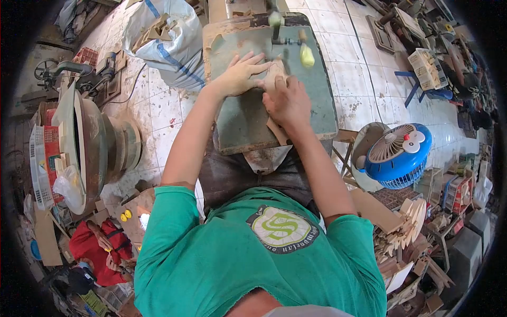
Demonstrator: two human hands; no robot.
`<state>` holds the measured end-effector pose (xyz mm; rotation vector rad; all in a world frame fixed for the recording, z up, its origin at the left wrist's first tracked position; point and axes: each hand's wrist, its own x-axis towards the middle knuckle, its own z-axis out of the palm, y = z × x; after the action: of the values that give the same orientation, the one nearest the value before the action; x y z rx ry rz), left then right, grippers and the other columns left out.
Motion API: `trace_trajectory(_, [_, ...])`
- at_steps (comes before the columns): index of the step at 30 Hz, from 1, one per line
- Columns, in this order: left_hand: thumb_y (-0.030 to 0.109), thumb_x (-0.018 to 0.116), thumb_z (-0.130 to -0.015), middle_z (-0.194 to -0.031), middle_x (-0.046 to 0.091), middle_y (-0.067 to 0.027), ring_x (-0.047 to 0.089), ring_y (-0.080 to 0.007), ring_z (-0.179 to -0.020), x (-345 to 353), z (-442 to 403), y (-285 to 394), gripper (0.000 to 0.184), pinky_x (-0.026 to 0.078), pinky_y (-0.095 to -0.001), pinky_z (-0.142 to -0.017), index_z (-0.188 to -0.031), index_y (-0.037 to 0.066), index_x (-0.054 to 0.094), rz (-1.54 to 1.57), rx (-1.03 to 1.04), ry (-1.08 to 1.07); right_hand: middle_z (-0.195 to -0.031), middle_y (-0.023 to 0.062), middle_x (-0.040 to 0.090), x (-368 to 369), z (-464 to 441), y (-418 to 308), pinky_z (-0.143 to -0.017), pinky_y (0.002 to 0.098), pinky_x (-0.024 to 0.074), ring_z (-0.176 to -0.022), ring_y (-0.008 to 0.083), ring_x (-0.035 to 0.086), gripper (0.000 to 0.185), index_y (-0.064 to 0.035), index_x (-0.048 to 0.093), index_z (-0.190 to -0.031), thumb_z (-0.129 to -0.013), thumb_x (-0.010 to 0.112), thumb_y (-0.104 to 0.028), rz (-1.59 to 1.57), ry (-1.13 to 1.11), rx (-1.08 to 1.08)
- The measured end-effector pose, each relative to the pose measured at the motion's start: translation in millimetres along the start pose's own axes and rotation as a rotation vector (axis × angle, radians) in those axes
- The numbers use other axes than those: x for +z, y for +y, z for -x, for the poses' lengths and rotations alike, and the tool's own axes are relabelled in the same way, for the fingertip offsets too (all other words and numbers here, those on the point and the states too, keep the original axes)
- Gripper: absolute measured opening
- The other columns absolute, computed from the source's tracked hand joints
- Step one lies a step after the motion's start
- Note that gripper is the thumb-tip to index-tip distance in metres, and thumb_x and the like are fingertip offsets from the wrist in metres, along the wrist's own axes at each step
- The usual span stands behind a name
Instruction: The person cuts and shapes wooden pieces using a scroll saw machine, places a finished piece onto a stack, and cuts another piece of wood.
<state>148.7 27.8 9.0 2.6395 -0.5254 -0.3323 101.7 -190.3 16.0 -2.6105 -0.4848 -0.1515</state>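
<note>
A pale flat piece of wood (274, 72) lies on the grey-green machine table (240, 124) in front of me. My left hand (240, 75) rests flat at its left side, fingers spread, with the fingertips reaching its edge. From the right, my right hand (289, 101) holds the wood, fingers bent over its top. Beyond the hands, a metal machine arm (275, 21) comes down to the table, with a short horizontal rod beside it. A yellow object (307, 55) hangs at the rod's right end. A narrow wooden strip (278, 131) lies near the table's front edge, partly under my right wrist.
A white sack (179, 63) holding wood scraps stands left of the table. To the right is a blue fan (398, 153). A large round machine (97, 142) stands at left. Cut wood pieces (406, 227) are piled at lower right. Another person in red (100, 245) sits at lower left.
</note>
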Motion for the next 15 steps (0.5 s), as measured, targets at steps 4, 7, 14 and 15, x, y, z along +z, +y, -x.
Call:
trace_trajectory(4, [0.032,0.069,-0.102,-0.178,0.028,-0.0122,0.017,-0.0345,-0.167,-0.1,-0.9,-0.3,0.070,0.010,-0.0608,-0.133,-0.167,0.028,0.044,-0.006,0.005,0.006,-0.120,0.0157,0.062,1.6,-2.5,0.8,-0.088,0.0481,0.0577,-0.109,0.0377,0.065,0.054,-0.0112,0.068,-0.130,-0.086,0.082,-0.038,0.024,0.005,-0.006])
trace_trajectory(7, [0.033,0.068,-0.102,-0.178,0.029,-0.0128,0.017,-0.0345,-0.167,2.2,-2.2,-3.7,0.069,0.010,-0.0609,-0.133,-0.167,0.026,0.045,-0.012,0.001,0.002,-0.119,0.0158,0.063,0.6,-4.6,0.6,-0.088,0.0481,0.0577,-0.109,0.0375,0.065,0.054,-0.0112,0.068,-0.130,-0.086,0.082,-0.040,0.037,0.002,0.000])
trace_trajectory(14, [0.041,0.069,-0.102,-0.176,0.033,-0.0084,0.022,-0.0342,-0.165,9.8,-3.7,-9.1,0.064,0.013,-0.0605,-0.133,-0.163,0.029,0.051,-0.019,0.018,0.074,-0.120,0.0143,0.064,0.8,-7.3,7.5,-0.090,0.0479,0.0578,-0.110,0.0360,0.065,0.056,-0.0126,0.069,-0.132,-0.085,0.082,-0.040,0.029,-0.007,-0.017])
trace_trajectory(15, [0.041,0.070,-0.102,-0.176,0.035,-0.0083,0.023,-0.0340,-0.165,10.1,-3.7,-8.7,0.064,0.013,-0.0606,-0.133,-0.162,0.029,0.051,-0.026,0.019,0.090,-0.121,0.0138,0.065,1.1,-7.6,9.4,-0.090,0.0475,0.0578,-0.110,0.0357,0.065,0.057,-0.0130,0.069,-0.133,-0.085,0.083,-0.040,0.027,0.003,-0.033])
